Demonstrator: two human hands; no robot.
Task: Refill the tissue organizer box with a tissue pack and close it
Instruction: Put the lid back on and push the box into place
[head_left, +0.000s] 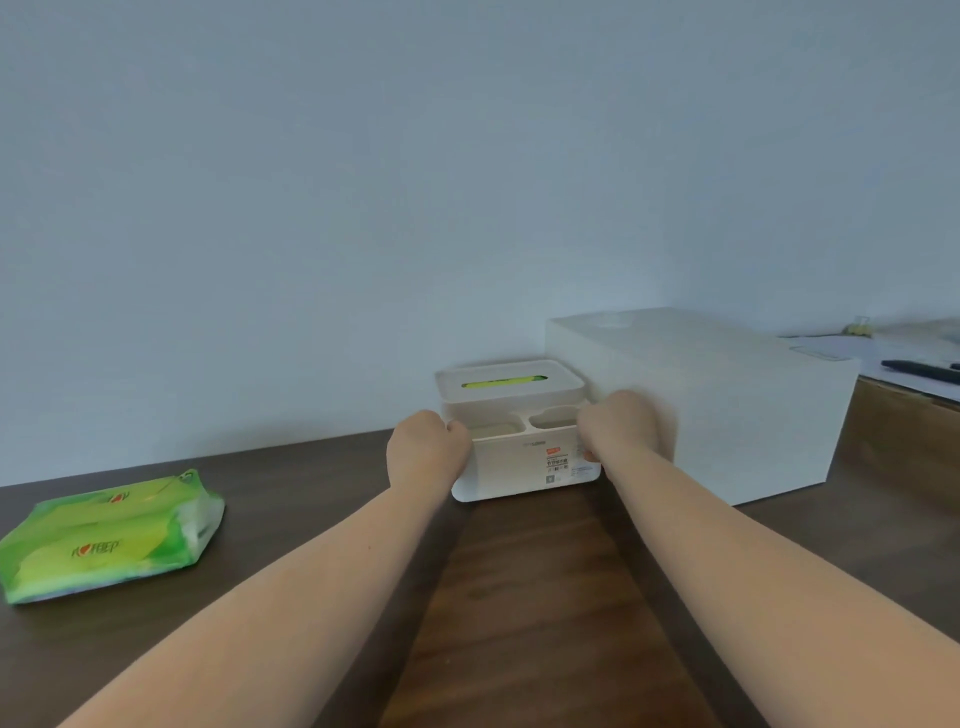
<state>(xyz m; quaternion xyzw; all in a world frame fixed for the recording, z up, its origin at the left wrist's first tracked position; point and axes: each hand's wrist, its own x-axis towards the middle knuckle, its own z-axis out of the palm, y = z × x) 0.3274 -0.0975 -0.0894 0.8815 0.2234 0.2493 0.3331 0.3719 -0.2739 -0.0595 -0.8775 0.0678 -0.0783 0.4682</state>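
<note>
Fingers of both hands curl inward against the two short sides of the tissue organizer box (519, 460), gripping it between them; the fingertips themselves are mostly hidden behind the knuckles. The left hand (427, 447) presses the box's left wall near the upper front corner. The right hand (618, 423) presses the right wall at about the same height, with a thumb tip showing just below the front compartments. Both forearms reach forward from the bottom edge of the view.

The box is white, with rounded corners, and rests on the dark wooden tabletop (519, 597). Its lid (511, 384) sits on the rear section, and a yellow-green strip shows through the lid's long slot. Two open compartments lie side by side along the front top. A label with an orange patch and a barcode (557, 460) is stuck on the front face.

A green tissue pack (111, 535) lies flat on the tabletop, well apart from the box, toward the left edge. A larger white container (727, 410) stands just beside the box on its right, behind the right hand. A pale wall fills the background. Dark and small objects at far right are too blurred to identify.
</note>
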